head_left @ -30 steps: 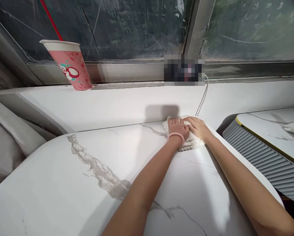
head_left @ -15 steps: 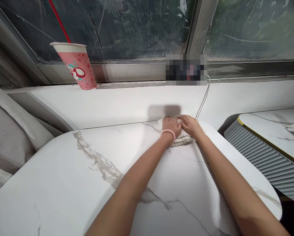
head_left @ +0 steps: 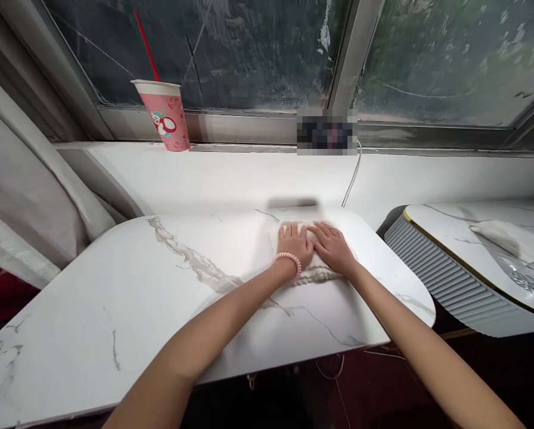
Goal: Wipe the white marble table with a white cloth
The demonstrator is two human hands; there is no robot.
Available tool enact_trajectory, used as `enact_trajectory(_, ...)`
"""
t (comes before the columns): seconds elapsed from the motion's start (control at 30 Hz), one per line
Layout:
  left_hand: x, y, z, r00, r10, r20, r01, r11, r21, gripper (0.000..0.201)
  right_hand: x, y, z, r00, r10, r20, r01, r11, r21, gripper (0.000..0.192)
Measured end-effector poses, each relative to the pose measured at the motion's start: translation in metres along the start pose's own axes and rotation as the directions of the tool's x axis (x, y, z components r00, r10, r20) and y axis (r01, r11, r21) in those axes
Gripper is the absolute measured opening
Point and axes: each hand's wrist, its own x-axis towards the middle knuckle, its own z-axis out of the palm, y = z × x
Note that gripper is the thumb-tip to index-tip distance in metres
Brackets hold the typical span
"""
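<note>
Both of my hands press flat on a white cloth [head_left: 318, 274] that lies on a white marble-look table [head_left: 137, 298], toward its far right part. My left hand [head_left: 295, 243], with a pink bead bracelet at the wrist, covers the cloth's left half. My right hand [head_left: 332, 245] lies right beside it, fingers touching the left hand. Only the cloth's lacy near edge and a bit of its far side show around the hands.
A pink paper cup [head_left: 165, 115] with a red straw stands on the white window sill [head_left: 249, 173] at the back left. A white cable [head_left: 351, 176] hangs from the sill. A second marble table [head_left: 472, 238] with a ribbed side stands at right. Grey curtain [head_left: 30, 196] at left.
Both hands slid the cloth leftward and nearer along the table top. The camera pulled back, so the table's near edge and the dark floor show now.
</note>
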Motion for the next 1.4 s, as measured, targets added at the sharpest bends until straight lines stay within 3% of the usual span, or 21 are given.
enact_trajectory(0.13, -0.065, 0.005, -0.011, 0.996, 0.091, 0.000, -0.091, 0.996, 0.014, 0.052, -0.064, -0.035, -0.010, 0.996, -0.018, -0.086, 0.018, 1.000, -0.009, 0.046)
enact_trajectory(0.3, -0.134, -0.009, -0.025, 0.980, 0.200, 0.007, -0.200, 0.980, 0.016, 0.053, -0.123, -0.094, -0.015, 0.989, -0.008, -0.147, 0.004, 1.000, -0.026, 0.051)
enact_trajectory(0.4, -0.156, -0.024, -0.032, 0.977, 0.212, -0.018, -0.212, 0.977, 0.023, 0.051, -0.132, -0.119, -0.012, 0.986, -0.024, -0.162, 0.017, 0.999, -0.047, 0.056)
enact_trajectory(0.53, -0.161, -0.046, -0.038, 0.983, 0.183, -0.029, -0.182, 0.982, 0.044, 0.049, -0.119, -0.138, -0.002, 0.988, -0.047, -0.145, 0.036, 0.996, -0.077, 0.053)
enact_trajectory(0.7, -0.134, -0.080, -0.043, 0.993, 0.116, -0.013, -0.115, 0.992, 0.050, 0.047, -0.074, -0.148, 0.018, 0.992, -0.027, -0.121, 0.020, 0.998, -0.059, 0.047)
enact_trajectory(0.93, -0.046, -0.148, -0.045, 0.999, 0.019, -0.039, -0.018, 0.999, 0.029, 0.043, 0.046, -0.147, 0.047, 0.999, 0.049, 0.012, -0.050, 0.996, 0.074, 0.043)
enact_trajectory(1.07, -0.009, -0.179, -0.044, 0.996, -0.057, -0.071, 0.057, 0.998, -0.003, 0.041, 0.100, -0.148, 0.061, 0.999, 0.005, 0.036, -0.009, 0.992, 0.123, 0.043)
enact_trajectory(1.23, 0.018, -0.204, -0.044, 0.989, -0.115, -0.089, 0.113, 0.993, -0.031, 0.039, 0.143, -0.147, 0.075, 0.997, -0.062, 0.042, 0.055, 0.987, 0.149, 0.043)
enact_trajectory(1.4, 0.031, -0.223, -0.045, 0.986, -0.135, -0.095, 0.134, 0.991, -0.023, 0.039, 0.166, -0.152, 0.087, 0.996, -0.084, 0.027, 0.080, 0.990, 0.118, 0.041)
